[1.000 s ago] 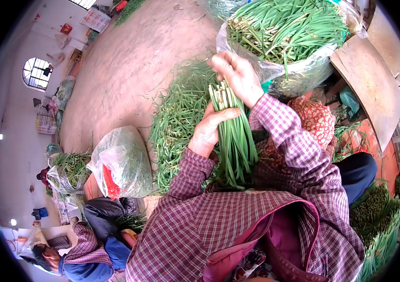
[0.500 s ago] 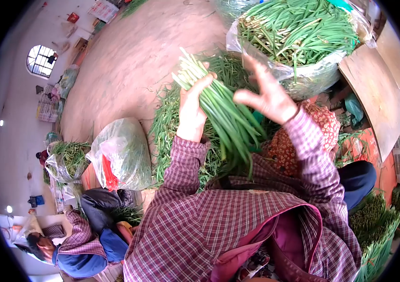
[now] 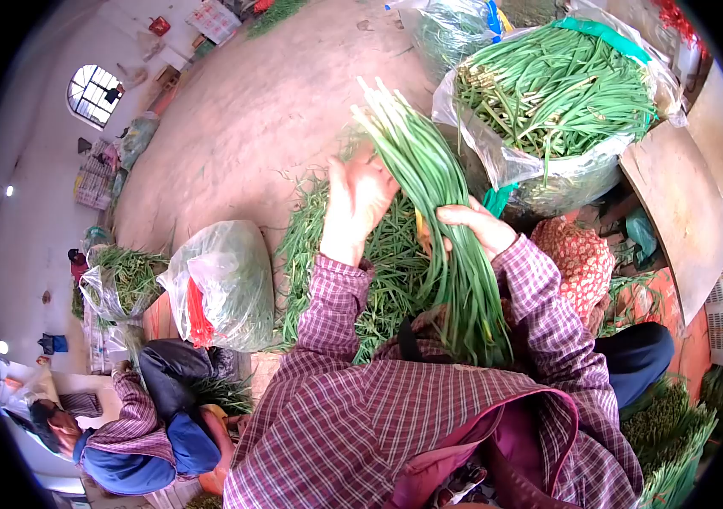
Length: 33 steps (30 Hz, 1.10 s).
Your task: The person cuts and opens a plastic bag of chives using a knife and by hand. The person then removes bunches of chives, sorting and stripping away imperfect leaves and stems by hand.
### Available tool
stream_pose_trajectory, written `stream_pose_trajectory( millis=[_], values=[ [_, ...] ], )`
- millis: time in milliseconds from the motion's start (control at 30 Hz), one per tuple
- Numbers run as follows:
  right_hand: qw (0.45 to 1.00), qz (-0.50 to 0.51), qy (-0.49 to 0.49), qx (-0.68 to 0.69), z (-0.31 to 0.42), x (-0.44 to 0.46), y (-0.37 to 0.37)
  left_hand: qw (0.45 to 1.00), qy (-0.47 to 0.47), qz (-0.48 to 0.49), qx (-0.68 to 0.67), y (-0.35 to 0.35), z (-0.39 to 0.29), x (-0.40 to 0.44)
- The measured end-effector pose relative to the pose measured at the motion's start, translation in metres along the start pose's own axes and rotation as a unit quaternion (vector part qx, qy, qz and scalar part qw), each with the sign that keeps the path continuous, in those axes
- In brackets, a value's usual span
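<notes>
A bundle of long green stalks (image 3: 429, 170) with pale ends at the upper left hangs tilted in front of me. My right hand (image 3: 478, 227) is wrapped round its middle, thumb across the stalks. Just left of the bundle, my left hand (image 3: 361, 197) is raised with its fingers apart and holds nothing. Below both hands lies a loose pile of green leaves (image 3: 304, 254) on the floor. A large plastic-lined container (image 3: 540, 174) heaped with green stalks stands at the upper right.
A clear plastic bag with red ties (image 3: 238, 284) sits left of the pile, with another bag of greens (image 3: 128, 280) beyond. A person (image 3: 128, 441) sits at the lower left. Boards (image 3: 684, 204) lean at the right; bundled stalks (image 3: 667, 433) stand at the lower right.
The bundle has passed from my left hand to my right, which was open half a second ago. My left hand has let go. The view has shifted slightly.
</notes>
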State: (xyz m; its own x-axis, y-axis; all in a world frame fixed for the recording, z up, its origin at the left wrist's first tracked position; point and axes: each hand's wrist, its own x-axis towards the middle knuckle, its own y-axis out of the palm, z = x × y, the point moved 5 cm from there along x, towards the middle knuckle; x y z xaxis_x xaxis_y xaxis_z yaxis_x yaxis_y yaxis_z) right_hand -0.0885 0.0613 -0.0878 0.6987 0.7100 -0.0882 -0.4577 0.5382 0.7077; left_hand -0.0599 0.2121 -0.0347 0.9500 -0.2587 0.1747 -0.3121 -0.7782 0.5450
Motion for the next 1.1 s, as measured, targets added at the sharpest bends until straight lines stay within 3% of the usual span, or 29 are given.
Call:
stream_pose_trajectory(
  millis=[33, 133, 233, 267, 300, 367, 400, 433, 533, 633, 700, 733, 900, 1000, 1067, 1100],
  values=[
    [0.999, 0.019, -0.005, -0.045, 0.000, 0.001, 0.003, 1.000, -0.012, 0.019, 0.002, -0.002, 0.007, 0.000],
    [0.998, 0.031, 0.045, 0.042, -0.036, 0.005, 0.006, 0.997, -0.017, 0.077, -0.003, 0.020, 0.017, -0.002],
    [0.996, 0.025, 0.055, 0.062, -0.053, -0.001, 0.012, 0.984, -0.021, 0.105, -0.140, 0.020, 0.026, -0.006],
    [0.992, 0.094, 0.076, 0.026, -0.049, -0.006, 0.014, 0.985, -0.036, 0.081, -0.151, 0.008, 0.033, -0.010],
    [0.992, 0.094, 0.077, 0.026, -0.044, -0.009, 0.009, 0.984, -0.051, 0.056, -0.162, -0.001, 0.038, -0.015],
    [0.950, 0.115, 0.009, -0.289, -0.031, -0.014, 0.006, 0.970, -0.059, 0.032, -0.233, 0.002, 0.041, -0.022],
    [0.910, 0.062, -0.024, -0.409, -0.014, -0.020, 0.001, 0.974, -0.061, 0.031, -0.218, -0.001, 0.043, -0.025],
    [0.901, 0.042, -0.034, -0.430, 0.007, -0.027, 0.003, 0.977, -0.061, 0.031, -0.202, -0.003, 0.044, -0.026],
    [0.881, -0.097, -0.201, -0.417, 0.061, -0.028, 0.001, 0.976, -0.063, 0.027, -0.205, 0.009, 0.043, -0.027],
    [0.772, -0.151, -0.279, -0.551, 0.096, -0.027, 0.027, 0.984, -0.052, 0.032, -0.169, 0.019, 0.044, -0.027],
    [0.793, -0.105, -0.267, -0.538, 0.093, -0.016, 0.037, 0.986, -0.132, -0.044, -0.093, 0.006, 0.055, -0.034],
    [0.768, -0.105, -0.273, -0.569, 0.091, -0.013, 0.041, 0.984, -0.148, -0.060, -0.074, 0.002, 0.057, -0.036],
    [0.769, -0.080, -0.259, -0.579, 0.083, -0.001, 0.036, 0.980, -0.151, -0.059, -0.116, 0.001, 0.061, -0.041],
    [0.740, -0.093, -0.257, -0.614, 0.083, -0.002, 0.036, 0.977, -0.139, -0.062, -0.146, 0.007, 0.060, -0.041],
    [0.816, -0.087, -0.209, -0.532, 0.083, -0.003, 0.037, 0.976, -0.132, -0.066, -0.157, 0.006, 0.059, -0.042],
    [0.816, -0.087, -0.209, -0.532, 0.081, -0.001, 0.035, 0.975, -0.142, -0.058, -0.161, 0.006, 0.059, -0.043]
  ],
)
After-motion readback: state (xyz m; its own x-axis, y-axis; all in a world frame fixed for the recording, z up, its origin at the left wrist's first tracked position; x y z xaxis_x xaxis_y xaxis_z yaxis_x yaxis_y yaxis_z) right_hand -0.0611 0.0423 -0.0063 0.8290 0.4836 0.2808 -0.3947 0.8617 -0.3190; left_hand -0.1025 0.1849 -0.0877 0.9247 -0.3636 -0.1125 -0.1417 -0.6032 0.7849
